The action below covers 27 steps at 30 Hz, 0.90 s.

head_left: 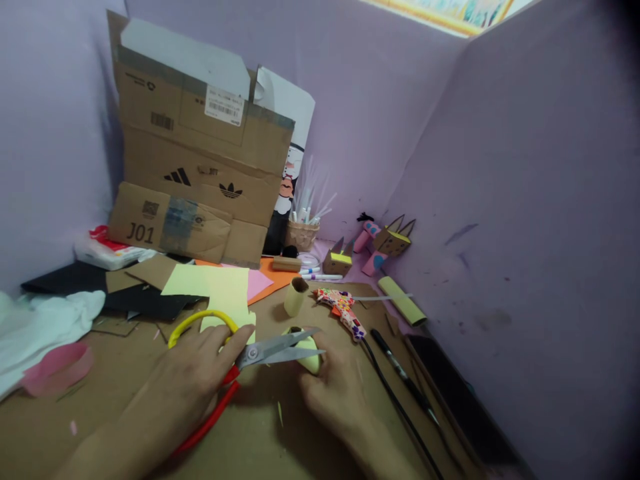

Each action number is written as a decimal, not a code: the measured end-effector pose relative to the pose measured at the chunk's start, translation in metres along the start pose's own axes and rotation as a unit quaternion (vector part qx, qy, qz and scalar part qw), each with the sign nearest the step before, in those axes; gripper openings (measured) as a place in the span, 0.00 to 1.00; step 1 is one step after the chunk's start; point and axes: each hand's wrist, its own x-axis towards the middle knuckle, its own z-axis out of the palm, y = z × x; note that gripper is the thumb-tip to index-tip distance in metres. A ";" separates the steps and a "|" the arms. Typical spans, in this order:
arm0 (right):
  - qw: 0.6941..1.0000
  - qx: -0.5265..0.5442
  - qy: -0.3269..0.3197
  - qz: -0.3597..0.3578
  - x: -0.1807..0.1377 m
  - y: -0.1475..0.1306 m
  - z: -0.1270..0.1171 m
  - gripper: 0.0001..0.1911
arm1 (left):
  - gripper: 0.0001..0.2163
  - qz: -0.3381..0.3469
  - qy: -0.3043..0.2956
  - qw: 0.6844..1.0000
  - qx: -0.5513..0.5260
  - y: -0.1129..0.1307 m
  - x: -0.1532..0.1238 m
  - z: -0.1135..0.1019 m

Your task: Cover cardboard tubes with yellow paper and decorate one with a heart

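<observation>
My left hand rests on the handles of a pair of scissors with one yellow and one red loop; its fingers curl over them, and the blades point right, slightly apart. My right hand grips a small pale yellow paper roll on the brown cardboard surface, right at the blade tips. A second yellow paper roll stands upright just behind. A patterned glue gun lies to the right of it, its black cord running toward me.
A flattened cardboard box leans against the back wall. Yellow, pink and orange paper sheets, black card and white cloth lie at left. A cup of sticks, paper-roll figures, a yellow strip, a pen and a dark phone lie at right.
</observation>
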 end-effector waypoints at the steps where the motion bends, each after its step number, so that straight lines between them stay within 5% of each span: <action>1: 1.000 0.003 0.003 -0.001 0.000 0.000 0.000 0.18 | 0.18 0.002 0.003 1.000 -0.004 -0.001 -0.001 0.002; 8: 1.000 0.014 0.006 -0.004 -0.001 0.001 0.001 0.22 | 0.20 -0.031 0.048 0.998 -0.040 0.001 -0.006 0.011; 27: 0.998 0.033 -0.043 -0.028 0.003 0.005 -0.004 0.20 | 0.18 -0.006 -0.008 1.000 0.005 -0.001 0.005 -0.014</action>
